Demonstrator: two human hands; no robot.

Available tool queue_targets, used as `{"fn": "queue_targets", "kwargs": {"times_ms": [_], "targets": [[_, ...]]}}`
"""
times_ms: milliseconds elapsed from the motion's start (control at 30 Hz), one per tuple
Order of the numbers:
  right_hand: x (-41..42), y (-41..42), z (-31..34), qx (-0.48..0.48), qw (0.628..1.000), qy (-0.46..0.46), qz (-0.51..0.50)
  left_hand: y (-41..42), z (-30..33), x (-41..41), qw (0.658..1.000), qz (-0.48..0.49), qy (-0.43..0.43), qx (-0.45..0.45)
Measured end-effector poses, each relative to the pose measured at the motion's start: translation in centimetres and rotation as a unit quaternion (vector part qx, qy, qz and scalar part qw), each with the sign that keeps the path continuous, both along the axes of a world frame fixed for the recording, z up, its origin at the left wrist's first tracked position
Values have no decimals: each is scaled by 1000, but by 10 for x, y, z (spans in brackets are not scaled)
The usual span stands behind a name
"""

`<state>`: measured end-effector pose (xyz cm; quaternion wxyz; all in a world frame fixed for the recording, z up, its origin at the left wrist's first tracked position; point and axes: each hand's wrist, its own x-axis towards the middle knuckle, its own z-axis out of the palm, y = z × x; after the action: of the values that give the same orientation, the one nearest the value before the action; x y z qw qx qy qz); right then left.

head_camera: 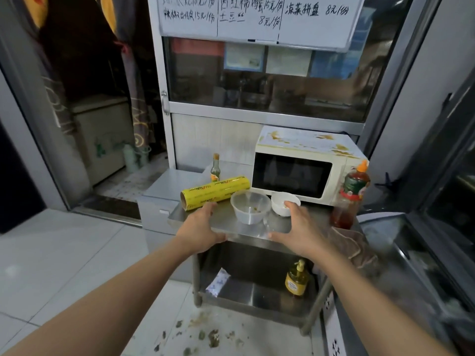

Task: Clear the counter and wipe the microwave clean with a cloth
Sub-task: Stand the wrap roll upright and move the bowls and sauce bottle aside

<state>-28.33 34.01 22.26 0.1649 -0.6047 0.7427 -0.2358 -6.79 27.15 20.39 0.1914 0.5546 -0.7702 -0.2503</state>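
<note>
Steel counter (231,222) edge: both hands, left (199,228) and right (299,227), are hovering spread, gripping nothing, near the bowls (250,206).

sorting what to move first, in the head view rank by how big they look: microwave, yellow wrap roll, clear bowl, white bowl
1. microwave, by far the largest.
2. yellow wrap roll, longest of the rest, though slim.
3. clear bowl, wider and deeper than the white one.
4. white bowl, smallest; it sits slightly farther back, but the gap looks real.
</note>
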Motion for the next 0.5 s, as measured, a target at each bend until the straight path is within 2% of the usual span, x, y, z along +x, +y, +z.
{"fn": "queue_targets", "kwargs": {"times_ms": [233,500], "targets": [[28,-83,-14,4,999,-25,-33,-98,-11,30,999,-35,-17,10],[67,-174,-38,40,998,-19,-36,-191,-30,73,996,-44,-77,24]]}}
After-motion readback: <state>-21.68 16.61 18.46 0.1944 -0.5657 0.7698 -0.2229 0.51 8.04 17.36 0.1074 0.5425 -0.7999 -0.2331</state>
